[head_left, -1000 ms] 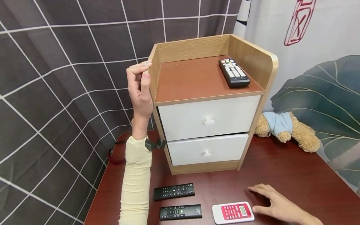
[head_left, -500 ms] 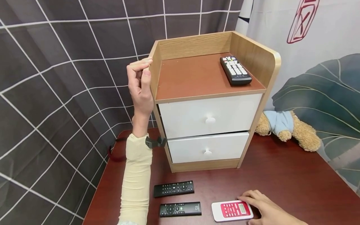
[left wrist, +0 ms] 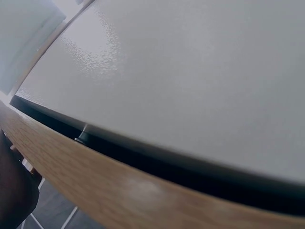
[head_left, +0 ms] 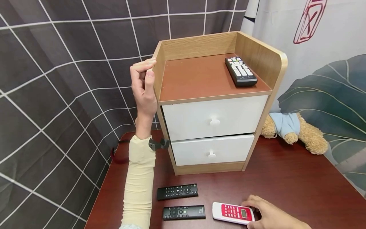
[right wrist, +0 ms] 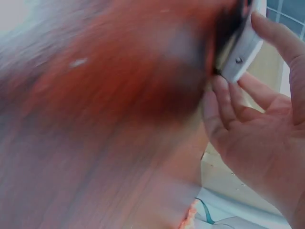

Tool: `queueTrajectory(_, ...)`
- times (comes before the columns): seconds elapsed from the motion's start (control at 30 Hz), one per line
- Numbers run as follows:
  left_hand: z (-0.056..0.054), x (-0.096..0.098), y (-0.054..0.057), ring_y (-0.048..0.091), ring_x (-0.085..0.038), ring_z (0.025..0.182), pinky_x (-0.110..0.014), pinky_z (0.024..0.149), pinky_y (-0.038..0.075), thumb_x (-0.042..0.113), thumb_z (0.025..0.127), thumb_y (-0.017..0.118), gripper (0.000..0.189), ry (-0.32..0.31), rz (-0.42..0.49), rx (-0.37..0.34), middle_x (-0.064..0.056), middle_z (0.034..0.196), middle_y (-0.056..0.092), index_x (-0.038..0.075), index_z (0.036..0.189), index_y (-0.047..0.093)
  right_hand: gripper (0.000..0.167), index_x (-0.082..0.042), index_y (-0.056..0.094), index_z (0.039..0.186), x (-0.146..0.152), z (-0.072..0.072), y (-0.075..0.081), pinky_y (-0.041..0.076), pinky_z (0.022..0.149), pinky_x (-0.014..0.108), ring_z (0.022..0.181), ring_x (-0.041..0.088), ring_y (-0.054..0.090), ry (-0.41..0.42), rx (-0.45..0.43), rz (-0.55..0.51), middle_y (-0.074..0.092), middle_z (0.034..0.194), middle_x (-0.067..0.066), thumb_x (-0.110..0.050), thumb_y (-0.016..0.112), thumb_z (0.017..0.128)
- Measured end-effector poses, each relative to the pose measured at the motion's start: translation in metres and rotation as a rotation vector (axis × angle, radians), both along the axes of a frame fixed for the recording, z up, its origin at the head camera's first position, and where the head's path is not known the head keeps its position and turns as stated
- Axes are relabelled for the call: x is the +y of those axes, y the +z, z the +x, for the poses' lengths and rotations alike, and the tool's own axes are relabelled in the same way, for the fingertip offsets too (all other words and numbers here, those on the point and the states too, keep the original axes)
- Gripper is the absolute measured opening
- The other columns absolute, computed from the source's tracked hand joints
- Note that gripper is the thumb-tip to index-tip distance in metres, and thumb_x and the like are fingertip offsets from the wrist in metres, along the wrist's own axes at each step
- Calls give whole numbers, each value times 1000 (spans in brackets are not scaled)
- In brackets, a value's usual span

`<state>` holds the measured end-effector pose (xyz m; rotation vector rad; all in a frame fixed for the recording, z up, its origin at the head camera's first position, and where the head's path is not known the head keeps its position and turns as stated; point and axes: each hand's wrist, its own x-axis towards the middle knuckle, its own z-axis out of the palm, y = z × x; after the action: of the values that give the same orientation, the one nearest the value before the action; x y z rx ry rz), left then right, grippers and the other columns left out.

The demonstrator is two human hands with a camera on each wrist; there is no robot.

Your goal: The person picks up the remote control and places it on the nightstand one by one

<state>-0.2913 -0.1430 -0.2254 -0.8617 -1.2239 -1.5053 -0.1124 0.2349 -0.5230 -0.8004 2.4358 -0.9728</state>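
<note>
- Remote [head_left: 233, 213], white with a red face, appears tilted over the near part of the table [head_left: 286, 184], right of the lower black remote [head_left: 184, 212]
- Right hand [head_left: 268, 212] pinches its display end between thumb and fingers; a firm, even squeeze should stop it twisting
- Left hand [head_left: 145, 90] holds the left edge of the cabinet [head_left: 197, 49], fingers curled; light pressure should suffice

Camera views, three.
Head: forward, down, over cabinet [head_left: 194, 79]; left wrist: close on drawer front [left wrist: 190, 81]; right wrist: close, shares white remote [head_left: 233, 213] with head.
</note>
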Motion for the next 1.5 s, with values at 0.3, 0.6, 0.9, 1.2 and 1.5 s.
queueTrajectory(0.3, -1, 0, -1, 60, -26, 117, -47, 111, 42, 4, 92, 47, 17, 5, -13, 6, -5, 113, 62, -4, 104, 56, 25, 6, 65, 114, -2, -5, 2, 45, 61, 17, 77, -4, 56, 35, -388, -392, 64, 87, -13, -7, 65, 92)
queueTrajectory(0.6, 1, -1, -1, 60, -25, 118, -47, 111, 42, 4, 92, 47, 18, 16, -20, 4, -14, 114, 62, -6, 105, 55, 29, 8, 63, 118, -5, -9, 1, 57, 88, 26, 100, 7, 63, 26, -726, -592, 67, 109, -1, -11, 48, 101)
queueTrajectory(0.9, 2, -1, 0, 60, -26, 118, -47, 111, 41, 4, 92, 47, 18, 5, -9, 6, -9, 114, 62, -5, 105, 56, 40, -7, 65, 125, -14, -13, 18, 54, 99, 34, 99, 8, 65, 166, -993, -866, 68, 116, 0, -10, 29, 106)
queueTrajectory(1.2, 3, 0, -1, 60, -26, 118, -48, 111, 41, 5, 93, 47, 18, 2, -16, 9, -12, 115, 62, -6, 106, 55, 42, -2, 56, 138, -25, -23, 73, 53, 100, 35, 109, 16, 66, 276, -925, -844, 67, 123, 4, -16, 30, 108)
queueTrajectory(1.5, 2, 0, -1, 61, -27, 118, -47, 111, 42, 7, 93, 48, 19, 1, -18, 11, -13, 115, 62, -6, 105, 55, 40, -2, 53, 141, -29, -39, 166, 54, 100, 37, 110, 25, 68, 264, -616, -721, 66, 126, 10, -12, 44, 104)
